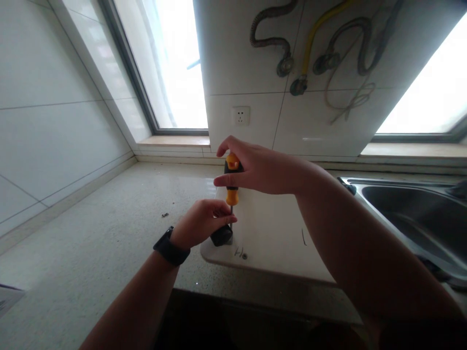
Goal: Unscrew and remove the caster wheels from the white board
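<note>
Screwdriver (232, 182) is held upright, its handle enclosed by the curled right hand (262, 167), evidently so the tip bears straight down. A small black part (221, 236) at the 7 o'clock corner of the white board (277, 233) is gripped by the closed left hand (202, 223), apparently to steady it. Sink (419, 214) is noted at 3 o'clock.

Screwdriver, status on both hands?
Right hand gripping screwdriver upright. Left hand holding small black part on white board. Small loose piece on counter, well clear.

Single head-worn view, looking forward and down from close above the countertop (91, 233), facing the tiled back wall (255, 73) and windows, sink (412, 214) at right edge.
</note>
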Action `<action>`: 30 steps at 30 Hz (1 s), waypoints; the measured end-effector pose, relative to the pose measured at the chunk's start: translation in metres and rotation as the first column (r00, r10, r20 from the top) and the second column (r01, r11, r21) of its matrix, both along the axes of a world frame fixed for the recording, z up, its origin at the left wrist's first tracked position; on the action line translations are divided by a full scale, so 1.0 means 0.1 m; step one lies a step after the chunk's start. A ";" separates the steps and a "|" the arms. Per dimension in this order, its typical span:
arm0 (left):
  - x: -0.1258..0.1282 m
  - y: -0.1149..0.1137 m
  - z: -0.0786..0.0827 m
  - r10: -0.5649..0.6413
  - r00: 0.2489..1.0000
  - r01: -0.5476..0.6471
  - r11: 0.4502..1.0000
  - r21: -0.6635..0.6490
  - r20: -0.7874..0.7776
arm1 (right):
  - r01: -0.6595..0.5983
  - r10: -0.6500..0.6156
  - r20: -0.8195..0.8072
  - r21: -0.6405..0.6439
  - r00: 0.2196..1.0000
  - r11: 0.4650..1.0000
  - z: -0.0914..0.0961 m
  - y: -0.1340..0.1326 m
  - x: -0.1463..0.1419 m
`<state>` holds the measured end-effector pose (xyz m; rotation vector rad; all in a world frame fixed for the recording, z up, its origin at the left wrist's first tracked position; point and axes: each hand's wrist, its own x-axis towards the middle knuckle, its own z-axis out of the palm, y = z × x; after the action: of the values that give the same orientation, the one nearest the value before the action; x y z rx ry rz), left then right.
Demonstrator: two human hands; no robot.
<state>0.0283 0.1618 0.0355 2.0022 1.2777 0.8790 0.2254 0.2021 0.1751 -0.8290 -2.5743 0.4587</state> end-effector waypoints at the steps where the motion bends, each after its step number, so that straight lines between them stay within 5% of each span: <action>1: 0.01 0.00 -0.01 0.012 1.000 -0.012 1.000 0.011 -0.012 | 0.011 -0.011 -0.011 0.010 1.000 1.000 0.00 -0.02 0.02; 8: 0.08 -0.03 -0.04 0.063 0.998 -0.065 0.995 0.073 0.029 | 0.026 -0.022 -0.163 0.021 0.986 0.999 -0.04 -0.16 0.16; 15: 0.05 -0.07 0.08 -0.037 0.997 0.037 0.999 0.006 0.072 | 0.086 -0.090 -0.342 -0.028 0.935 0.996 -0.02 -0.36 0.41; 22: -0.01 -0.09 0.10 -0.072 0.997 0.072 0.997 0.016 0.001 | 0.207 -0.212 -0.676 -0.090 0.706 0.974 -0.16 -0.42 0.82; 30: -0.04 -0.13 0.12 -0.045 0.998 0.042 0.996 0.083 0.033 | 0.306 -0.267 -0.787 -0.104 0.556 0.946 -0.34 -0.36 1.05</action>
<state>0.0239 0.1489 0.0475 2.0612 1.1917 0.9550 0.3303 0.1656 0.1414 -0.7689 -1.5647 0.5131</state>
